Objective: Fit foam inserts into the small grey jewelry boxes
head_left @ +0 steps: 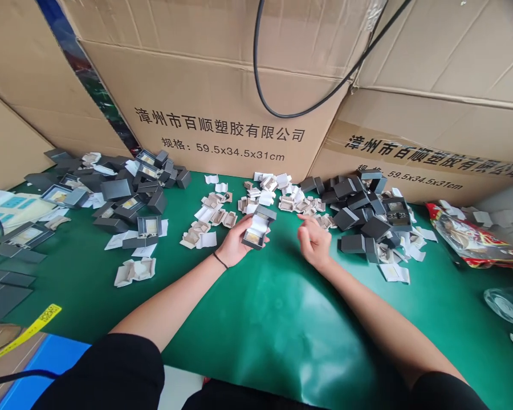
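My left hand (238,242) grips a small dark grey hinged box (257,228), its lid open and a pale insert showing inside. My right hand (314,239) hovers just right of it above the green table (273,307), fingers curled loosely, with nothing visible in them. Beyond both hands lies a scatter of beige and white inserts (260,196). Dark grey closed boxes (361,213) are heaped to the right of my right hand. More grey boxes (128,191), several of them open, are piled to the far left.
Large cardboard cartons (222,114) with printed lettering wall off the back of the table. A black cable (282,108) hangs across them. A red snack bag (474,239) and a clear lid (507,304) lie at the right. Flat grey sheets (4,285) and a yellow tape (29,327) lie left.
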### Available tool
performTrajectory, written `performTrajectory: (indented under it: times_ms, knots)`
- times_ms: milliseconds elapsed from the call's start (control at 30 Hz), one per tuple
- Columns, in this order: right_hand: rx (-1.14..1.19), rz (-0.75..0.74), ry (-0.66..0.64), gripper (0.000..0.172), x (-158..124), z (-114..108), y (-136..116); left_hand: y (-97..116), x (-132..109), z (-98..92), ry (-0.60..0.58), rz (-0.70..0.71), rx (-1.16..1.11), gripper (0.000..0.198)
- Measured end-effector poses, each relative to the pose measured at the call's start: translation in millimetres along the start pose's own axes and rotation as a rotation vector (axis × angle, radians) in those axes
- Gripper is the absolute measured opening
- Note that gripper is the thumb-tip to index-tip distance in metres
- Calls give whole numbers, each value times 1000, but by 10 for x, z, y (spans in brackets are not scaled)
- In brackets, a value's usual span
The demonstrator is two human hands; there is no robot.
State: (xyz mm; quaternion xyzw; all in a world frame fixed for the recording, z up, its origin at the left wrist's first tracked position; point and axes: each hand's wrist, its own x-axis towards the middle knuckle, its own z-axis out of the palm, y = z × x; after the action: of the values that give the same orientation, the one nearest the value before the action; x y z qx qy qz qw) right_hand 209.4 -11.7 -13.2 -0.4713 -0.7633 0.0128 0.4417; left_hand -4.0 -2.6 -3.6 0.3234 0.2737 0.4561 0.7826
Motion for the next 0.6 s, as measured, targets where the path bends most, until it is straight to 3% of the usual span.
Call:
performTrajectory:
  times_ms: [33,100,200,267,367,500,600]
  knots:
    - [28,35,31,57,-9,-18,2,-15,-5,1,-43,-13,8,36]
    - [65,118,-25,58,-8,-24,11,-31,-7,-2,-98,-27,18,37]
    - [77,251,-274,56,103,34,34,-35,9,-14,-118,-28,-2,39]
    - [48,264,-396,54,288,101,54,-37,24,-26,-130,-40,-19,40]
    - [-130,140,-408,48,691,244,83,-48,36,-43,-161,-47,-27,40]
    - [-314,-26,-460,22,1149,542,110,-59,32,-45,-152,-53,-48,41]
    - [-393,-126,-569,31,1270,763,106,-51,25,-35,-124,-62,-63,39]
